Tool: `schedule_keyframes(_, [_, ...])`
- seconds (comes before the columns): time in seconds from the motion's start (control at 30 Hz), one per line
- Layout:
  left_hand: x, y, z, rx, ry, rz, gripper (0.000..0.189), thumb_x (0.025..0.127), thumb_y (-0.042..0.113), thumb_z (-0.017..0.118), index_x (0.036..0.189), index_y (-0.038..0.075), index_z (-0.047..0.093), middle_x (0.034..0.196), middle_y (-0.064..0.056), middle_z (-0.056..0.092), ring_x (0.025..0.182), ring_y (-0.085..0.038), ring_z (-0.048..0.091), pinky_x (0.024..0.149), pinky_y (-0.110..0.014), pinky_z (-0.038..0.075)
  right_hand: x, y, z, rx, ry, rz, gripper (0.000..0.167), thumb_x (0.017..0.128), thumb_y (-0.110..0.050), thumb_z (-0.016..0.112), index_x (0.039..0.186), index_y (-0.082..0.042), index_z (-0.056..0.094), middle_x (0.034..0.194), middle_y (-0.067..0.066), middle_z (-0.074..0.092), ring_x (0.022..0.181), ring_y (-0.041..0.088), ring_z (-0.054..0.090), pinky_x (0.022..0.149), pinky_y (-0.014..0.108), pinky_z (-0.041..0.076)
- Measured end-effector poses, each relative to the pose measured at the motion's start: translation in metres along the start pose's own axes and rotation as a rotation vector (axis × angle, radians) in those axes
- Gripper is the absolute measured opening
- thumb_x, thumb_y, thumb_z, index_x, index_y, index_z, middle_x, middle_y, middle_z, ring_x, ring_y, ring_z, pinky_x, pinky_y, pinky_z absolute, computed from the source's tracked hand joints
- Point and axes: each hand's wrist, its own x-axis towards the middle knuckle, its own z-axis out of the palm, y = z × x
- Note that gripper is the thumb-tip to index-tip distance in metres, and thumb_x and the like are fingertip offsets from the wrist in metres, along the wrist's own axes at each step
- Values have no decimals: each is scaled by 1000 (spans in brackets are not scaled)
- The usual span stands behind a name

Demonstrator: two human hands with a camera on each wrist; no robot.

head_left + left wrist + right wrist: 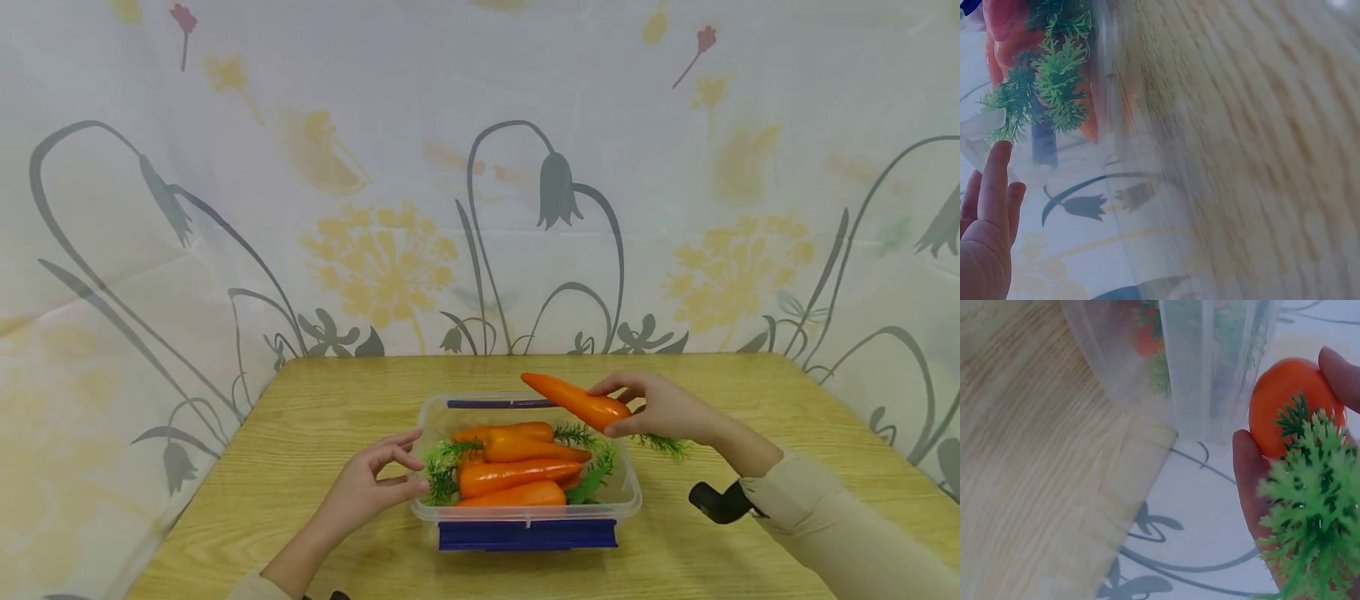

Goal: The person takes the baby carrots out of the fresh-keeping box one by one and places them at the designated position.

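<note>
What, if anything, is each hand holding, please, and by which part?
The right hand holds a carrot by its thick end, near the green leaves. The left hand, beside the plastic container, appears to hold nothing.

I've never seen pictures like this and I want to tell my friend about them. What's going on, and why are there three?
There's no robot here, just a person's two bare hands. The big picture comes from a camera worn on the head, looking forward and down. The other two come from cameras on the wrists, so each shows one hand up close, at a funny angle.

On the wooden table stands a clear plastic box with blue clips. Inside lie orange carrots with green leafy tops. The right hand holds another carrot above the box by its thick end. The left hand is at the box's left side; I can't tell whether it touches.
</note>
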Motion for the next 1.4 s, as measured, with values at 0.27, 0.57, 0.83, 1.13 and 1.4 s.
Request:
schedule_keyframes(0.27, [2, 0, 1, 0, -8, -2, 23, 82, 7, 71, 95, -9, 62, 143, -21, 36, 131, -43, 28, 86, -29, 49, -20, 15, 7, 95, 188, 97, 52, 79, -22, 75, 124, -4, 56, 121, 18, 51, 97, 31, 55, 67, 38, 53])
schedule_keyframes(0.57, [3, 0, 0, 11, -8, -7, 23, 81, 8, 72, 95, -8, 63, 143, -19, 37, 131, -43, 28, 86, -29, 49, -37, 31, 15, 210, 335, 222, 58, 83, -22, 72, 130, 2, 49, 120, 23, 52, 94, 27, 57, 69, 35, 53])
schedule_keyframes(0.83, [4, 0, -1, 26, -5, -5, 23, 81, 7, 72, 94, -8, 62, 142, -19, 38, 131, -43, 28, 86, -29, 49, -46, 50, 22, 226, 411, 319, 62, 86, -26, 69, 134, 4, 45, 129, 27, 47, 99, 29, 59, 72, 32, 52])
schedule_keyframes(1.13, [3, 2, -2, 28, -6, -12, 24, 81, 8, 72, 95, -8, 62, 143, -20, 36, 131, -43, 28, 87, -31, 49, -46, 74, 33, 150, 463, 391, 65, 83, -29, 72, 131, 7, 46, 125, 29, 48, 99, 36, 58, 73, 31, 52])
schedule_keyframes(1.4, [3, 3, -1, 34, -10, -18, 23, 82, 8, 71, 96, -8, 62, 143, -20, 35, 131, -43, 28, 89, -33, 48, -43, 83, 34, 36, 421, 456, 68, 80, -34, 74, 126, 9, 49, 120, 32, 49, 101, 40, 51, 70, 33, 48])
